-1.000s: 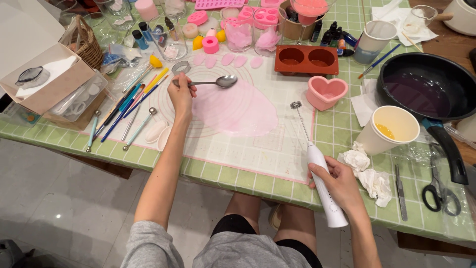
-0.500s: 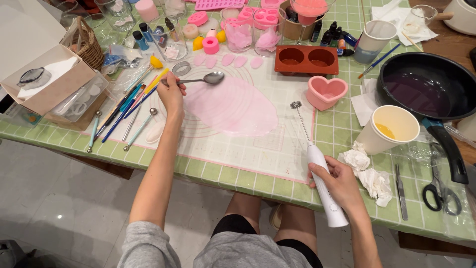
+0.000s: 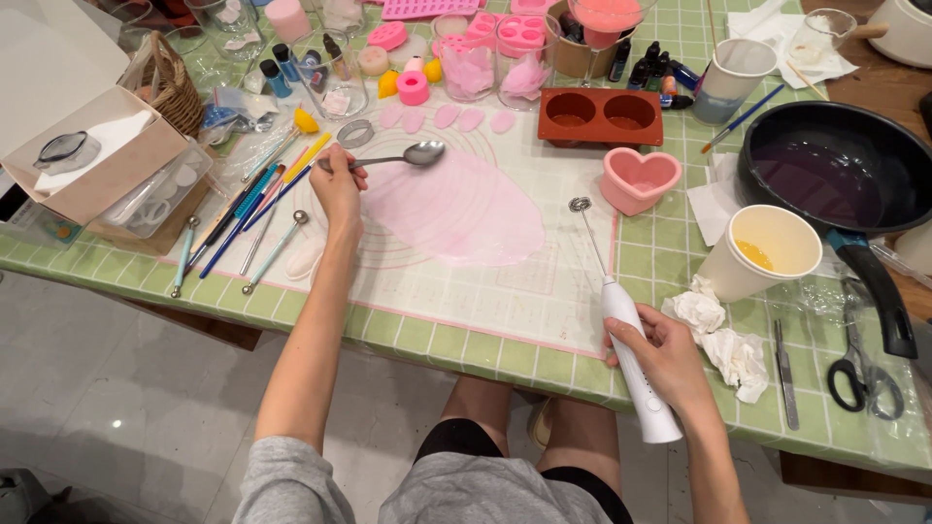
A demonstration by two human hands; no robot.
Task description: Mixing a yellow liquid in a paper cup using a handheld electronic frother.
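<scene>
My left hand (image 3: 338,186) pinches the light, hard spoon (image 3: 393,157) by its thin handle. My right hand (image 3: 663,357) grips the smooth white whisk (image 3: 626,335) at the table's near edge.

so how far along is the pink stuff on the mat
Done: a pink sheet lies spread on the mat, small petals above it. In hand: left hand holds a spoon, right hand a white frother. Left: heart mould and brown mould look unfilled.
</scene>
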